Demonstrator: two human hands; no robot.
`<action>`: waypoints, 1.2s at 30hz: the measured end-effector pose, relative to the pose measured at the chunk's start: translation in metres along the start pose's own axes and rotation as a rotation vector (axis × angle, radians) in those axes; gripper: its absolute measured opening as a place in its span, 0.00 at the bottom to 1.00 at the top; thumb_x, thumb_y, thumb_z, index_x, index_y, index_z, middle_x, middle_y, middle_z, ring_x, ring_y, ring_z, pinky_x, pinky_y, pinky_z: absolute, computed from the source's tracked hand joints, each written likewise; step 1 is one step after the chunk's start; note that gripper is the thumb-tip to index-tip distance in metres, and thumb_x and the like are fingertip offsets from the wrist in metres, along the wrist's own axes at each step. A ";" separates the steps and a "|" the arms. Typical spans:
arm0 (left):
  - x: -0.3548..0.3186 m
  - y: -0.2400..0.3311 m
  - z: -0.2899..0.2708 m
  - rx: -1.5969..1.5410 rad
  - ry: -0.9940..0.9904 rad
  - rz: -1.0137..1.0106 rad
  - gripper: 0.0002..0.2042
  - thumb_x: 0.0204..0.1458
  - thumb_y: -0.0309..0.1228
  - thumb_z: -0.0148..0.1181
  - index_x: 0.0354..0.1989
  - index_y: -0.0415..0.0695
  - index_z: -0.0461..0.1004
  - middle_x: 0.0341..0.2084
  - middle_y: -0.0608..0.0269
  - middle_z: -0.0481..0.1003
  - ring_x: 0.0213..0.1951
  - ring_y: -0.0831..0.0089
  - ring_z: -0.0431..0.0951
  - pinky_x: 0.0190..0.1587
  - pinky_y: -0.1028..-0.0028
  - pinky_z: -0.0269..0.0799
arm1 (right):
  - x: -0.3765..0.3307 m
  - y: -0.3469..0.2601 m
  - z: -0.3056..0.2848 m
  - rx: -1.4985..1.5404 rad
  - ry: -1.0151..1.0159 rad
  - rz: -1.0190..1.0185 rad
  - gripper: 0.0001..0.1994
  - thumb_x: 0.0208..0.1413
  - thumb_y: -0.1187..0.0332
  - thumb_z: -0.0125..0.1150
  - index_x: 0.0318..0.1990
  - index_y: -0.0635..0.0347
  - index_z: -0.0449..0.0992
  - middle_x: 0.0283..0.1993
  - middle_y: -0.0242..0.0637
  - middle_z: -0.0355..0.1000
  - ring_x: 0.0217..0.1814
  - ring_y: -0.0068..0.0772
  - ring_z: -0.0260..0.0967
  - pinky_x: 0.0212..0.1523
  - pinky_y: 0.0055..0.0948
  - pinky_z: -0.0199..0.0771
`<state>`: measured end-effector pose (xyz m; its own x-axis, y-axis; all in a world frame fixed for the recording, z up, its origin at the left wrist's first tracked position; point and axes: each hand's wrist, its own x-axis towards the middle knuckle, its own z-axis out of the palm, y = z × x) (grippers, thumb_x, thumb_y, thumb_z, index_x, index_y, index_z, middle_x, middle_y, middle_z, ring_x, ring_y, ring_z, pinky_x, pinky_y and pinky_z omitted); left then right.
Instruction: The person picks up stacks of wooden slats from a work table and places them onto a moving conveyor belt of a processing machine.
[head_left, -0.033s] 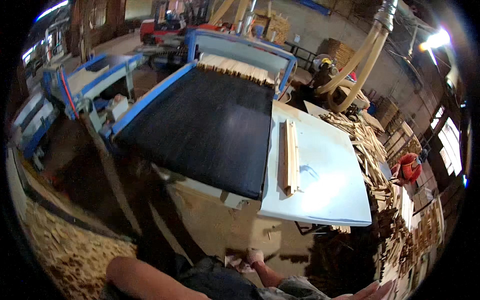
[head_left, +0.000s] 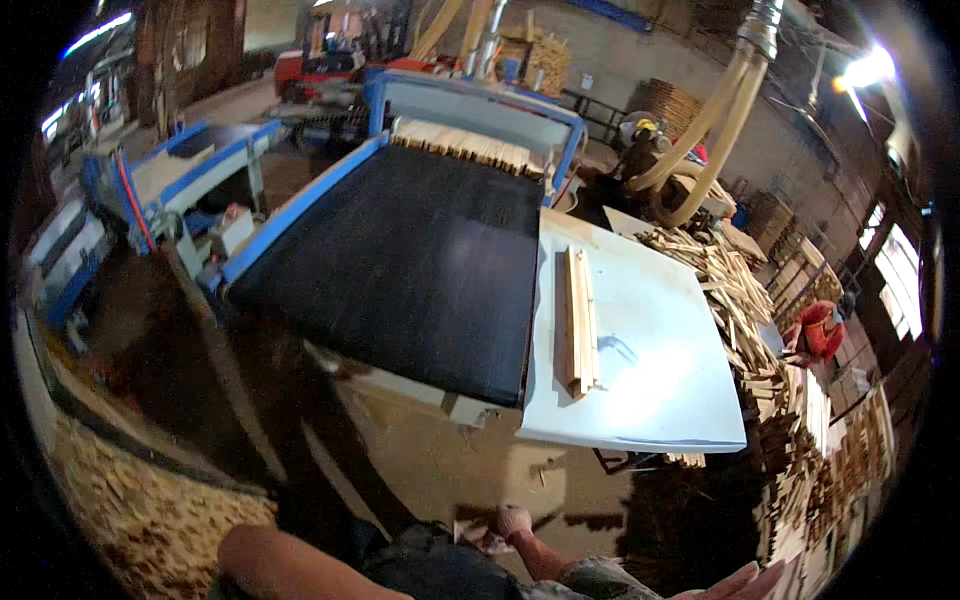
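Observation:
At the lower right edge, the outstretched fingers of my right hand (head_left: 745, 580) show, open with nothing between them. A bare bent limb (head_left: 300, 565) rises from the lower left, probably my left arm; no left hand shows on it. Near the bottom middle, a pale knit-covered end (head_left: 514, 520) of another bare limb shows beside a patterned cloth; whether hand or foot, I cannot tell. Ahead, several wood strips (head_left: 578, 325) lie together on a pale sheet-topped table (head_left: 660, 310), apart from my hand. Left of it runs a black conveyor belt (head_left: 400, 270).
A row of wood strips (head_left: 465, 147) lies across the belt's far end, before the blue-framed machine (head_left: 480, 105). Loose wood pieces (head_left: 725, 300) are heaped right of the table. Wood scraps (head_left: 140, 500) fill the lower left. Beige hoses (head_left: 715, 140) hang at the far right.
The whole view has shifted slightly. The strips on the table and the row on the belt keep their places, and my right hand stays with its fingers outstretched.

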<state>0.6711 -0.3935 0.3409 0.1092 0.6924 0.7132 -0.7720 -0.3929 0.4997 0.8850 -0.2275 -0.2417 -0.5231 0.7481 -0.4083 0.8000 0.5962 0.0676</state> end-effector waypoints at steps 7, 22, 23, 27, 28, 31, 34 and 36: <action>0.007 0.002 -0.012 -0.111 -0.233 -0.129 0.40 0.66 0.61 0.44 0.63 0.29 0.71 0.66 0.34 0.65 0.71 0.47 0.60 0.75 0.47 0.46 | -0.009 0.012 0.035 0.448 -0.150 0.317 0.18 0.62 0.58 0.54 0.56 0.50 0.79 0.51 0.46 0.81 0.52 0.52 0.81 0.50 0.46 0.82; -0.078 0.047 -0.104 0.244 0.018 -0.414 0.34 0.69 0.54 0.45 0.64 0.32 0.71 0.63 0.25 0.67 0.66 0.32 0.68 0.66 0.34 0.60 | -0.008 0.018 0.028 0.202 -0.176 0.188 0.19 0.59 0.52 0.62 0.51 0.52 0.80 0.44 0.46 0.83 0.48 0.48 0.83 0.46 0.46 0.83; -0.107 0.046 -0.115 0.439 0.199 -0.380 0.33 0.69 0.52 0.47 0.66 0.31 0.69 0.62 0.29 0.69 0.64 0.38 0.72 0.68 0.40 0.61 | -0.017 0.007 0.014 0.279 0.049 -0.022 0.17 0.62 0.54 0.60 0.52 0.51 0.80 0.44 0.44 0.83 0.50 0.47 0.82 0.48 0.44 0.82; -0.214 0.033 -0.191 0.668 0.793 -0.659 0.26 0.71 0.40 0.52 0.71 0.36 0.64 0.67 0.46 0.69 0.67 0.58 0.71 0.68 0.60 0.67 | 0.005 0.007 0.054 -0.170 -0.184 -0.029 0.17 0.63 0.51 0.61 0.55 0.43 0.81 0.56 0.31 0.80 0.57 0.34 0.79 0.52 0.32 0.79; -0.248 0.019 -0.222 0.672 0.903 -0.752 0.27 0.71 0.40 0.53 0.72 0.37 0.63 0.68 0.47 0.68 0.67 0.59 0.71 0.67 0.61 0.68 | 0.025 0.050 0.109 0.465 -0.236 0.382 0.19 0.63 0.48 0.60 0.57 0.41 0.81 0.57 0.30 0.80 0.60 0.32 0.77 0.52 0.32 0.78; -0.385 -0.015 -0.245 0.900 1.399 -1.157 0.26 0.67 0.43 0.59 0.68 0.43 0.71 0.53 0.60 0.80 0.49 0.69 0.79 0.52 0.65 0.75 | 0.003 0.025 0.075 -0.394 -0.311 -0.122 0.15 0.66 0.56 0.57 0.56 0.42 0.80 0.56 0.32 0.80 0.54 0.35 0.80 0.47 0.35 0.79; -0.603 -0.064 -0.254 0.772 1.385 -1.342 0.15 0.66 0.41 0.58 0.47 0.41 0.80 0.31 0.60 0.76 0.34 0.68 0.76 0.39 0.64 0.74 | 0.032 0.038 0.115 -0.164 -0.100 -0.094 0.10 0.62 0.57 0.59 0.46 0.44 0.81 0.45 0.36 0.82 0.51 0.37 0.81 0.47 0.35 0.80; -0.644 -0.091 -0.215 0.702 1.391 -1.589 0.15 0.66 0.41 0.58 0.48 0.41 0.80 0.32 0.60 0.76 0.34 0.68 0.76 0.39 0.63 0.74 | 0.038 0.049 0.112 -0.252 -0.066 -0.151 0.09 0.61 0.58 0.60 0.45 0.45 0.81 0.42 0.39 0.83 0.49 0.40 0.81 0.48 0.36 0.80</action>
<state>0.5363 -0.6734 -0.2694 -0.3936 0.3064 -0.8667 -0.2116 0.8873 0.4098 0.9375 -0.2021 -0.3562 -0.6039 0.6297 -0.4886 0.6118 0.7591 0.2222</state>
